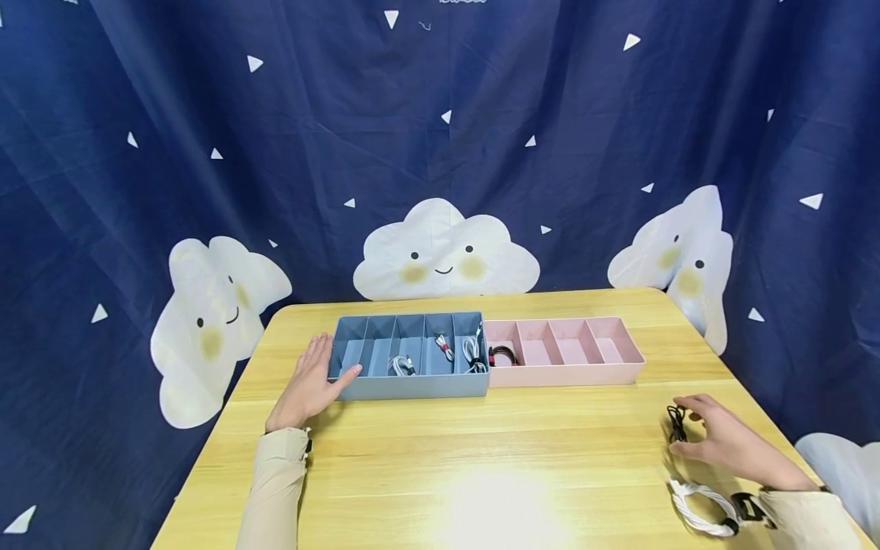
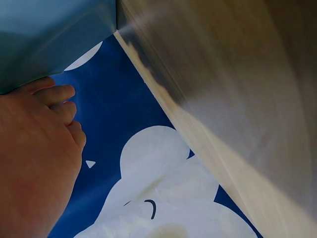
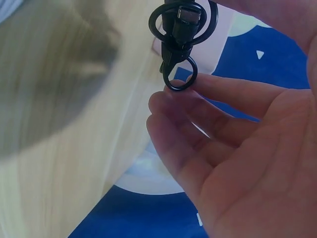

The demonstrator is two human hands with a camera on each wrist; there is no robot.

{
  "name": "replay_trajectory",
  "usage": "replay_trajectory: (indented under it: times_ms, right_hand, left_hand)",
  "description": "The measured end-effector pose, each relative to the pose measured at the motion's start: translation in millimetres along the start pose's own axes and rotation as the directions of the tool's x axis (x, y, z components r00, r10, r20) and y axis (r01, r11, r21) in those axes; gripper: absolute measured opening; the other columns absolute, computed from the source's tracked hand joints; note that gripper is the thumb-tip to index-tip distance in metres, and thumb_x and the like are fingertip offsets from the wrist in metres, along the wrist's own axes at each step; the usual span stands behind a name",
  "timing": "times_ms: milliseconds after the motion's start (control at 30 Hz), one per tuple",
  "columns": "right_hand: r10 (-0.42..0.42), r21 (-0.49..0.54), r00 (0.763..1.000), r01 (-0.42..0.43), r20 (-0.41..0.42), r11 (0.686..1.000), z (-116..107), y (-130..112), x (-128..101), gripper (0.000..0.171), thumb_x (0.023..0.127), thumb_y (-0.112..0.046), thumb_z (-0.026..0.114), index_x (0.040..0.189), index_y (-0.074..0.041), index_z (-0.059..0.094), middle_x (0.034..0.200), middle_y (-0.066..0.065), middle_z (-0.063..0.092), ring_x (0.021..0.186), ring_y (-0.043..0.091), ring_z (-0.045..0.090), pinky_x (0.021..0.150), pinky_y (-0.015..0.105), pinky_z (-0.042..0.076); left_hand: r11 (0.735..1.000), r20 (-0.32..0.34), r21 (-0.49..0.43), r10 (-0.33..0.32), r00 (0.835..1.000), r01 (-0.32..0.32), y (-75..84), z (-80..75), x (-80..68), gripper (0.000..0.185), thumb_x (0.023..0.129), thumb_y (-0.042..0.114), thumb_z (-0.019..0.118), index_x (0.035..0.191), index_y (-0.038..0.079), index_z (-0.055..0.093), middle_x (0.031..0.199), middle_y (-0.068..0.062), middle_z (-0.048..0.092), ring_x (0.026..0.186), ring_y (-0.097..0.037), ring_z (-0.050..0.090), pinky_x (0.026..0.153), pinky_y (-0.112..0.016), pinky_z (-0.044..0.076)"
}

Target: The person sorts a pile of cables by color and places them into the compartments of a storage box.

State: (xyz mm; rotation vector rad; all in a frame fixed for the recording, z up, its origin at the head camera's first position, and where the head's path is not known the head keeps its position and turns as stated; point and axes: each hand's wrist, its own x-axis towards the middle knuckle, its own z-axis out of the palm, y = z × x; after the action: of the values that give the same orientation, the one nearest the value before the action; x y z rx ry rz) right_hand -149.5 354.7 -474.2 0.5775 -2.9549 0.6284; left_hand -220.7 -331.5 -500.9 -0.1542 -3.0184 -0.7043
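Observation:
At the left end of the blue divided box (image 1: 412, 387), my left hand (image 1: 311, 384) rests with fairly straight fingers along its side and the thumb at the front rim. In the left wrist view the fingers touch the box wall (image 2: 54, 37). Over the table's right side, my right hand (image 1: 732, 443) pinches a bundled black cable (image 1: 677, 424) between thumb and fingers. Its metal plug and small loops show close up in the right wrist view, where the cable (image 3: 181, 44) touches the fingertips. A coiled white cable (image 1: 694, 519) with a black tie lies near the right wrist.
A pink divided box (image 1: 564, 375) stands against the blue box's right end, with a black cable (image 1: 505, 351) in its leftmost compartment. White cables (image 1: 402, 365) lie in the blue box's middle and right compartments. A dark blue curtain (image 1: 440, 153) hangs behind the wooden table (image 1: 385, 458).

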Motion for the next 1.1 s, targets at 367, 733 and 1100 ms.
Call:
replay_trajectory:
  times_ms: [367, 733, 1100]
  right_hand:
    - [-0.035, -0.033, 0.998, 0.034, -0.05, 0.999, -4, -4, 9, 0.069, 0.066, -0.016, 0.095, 0.119, 0.016, 0.064, 0.11, 0.022, 0.067, 0.087, 0.034, 0.064, 0.07, 0.031, 0.054]
    - [-0.046, -0.021, 0.999, 0.046, -0.013, 0.999, -10, -12, 20, 0.07, 0.069, -0.017, 0.094, 0.121, 0.017, 0.062, 0.112, 0.024, 0.066, 0.092, 0.035, 0.064, 0.072, 0.034, 0.055]
    - [-0.017, -0.009, 0.999, 0.017, 0.042, 1.0, -16, -20, 33, 0.073, 0.074, -0.022, 0.092, 0.126, 0.018, 0.06, 0.116, 0.027, 0.065, 0.1, 0.039, 0.065, 0.077, 0.04, 0.056]
  left_hand:
    - [1.0, -0.001, 0.002, -0.003, 1.0, 0.003, 0.8, 0.3, 0.0, 0.11, 0.096, 0.076, 0.046, 0.166, 0.002, 0.004, 0.175, -0.02, 0.004, 0.164, -0.038, -0.002, 0.131, -0.063, 0.006]
    - [1.0, -0.01, 0.001, 0.007, 1.0, -0.007, -0.1, 0.5, -0.4, 0.109, 0.097, 0.075, 0.047, 0.166, 0.001, 0.006, 0.174, -0.022, 0.007, 0.163, -0.039, 0.001, 0.131, -0.063, 0.007]
    - [1.0, -0.007, -0.003, 0.005, 1.0, -0.005, 1.6, -0.2, -1.1, 0.109, 0.097, 0.075, 0.047, 0.166, 0.002, 0.005, 0.174, -0.021, 0.006, 0.164, -0.036, -0.003, 0.131, -0.062, 0.005]
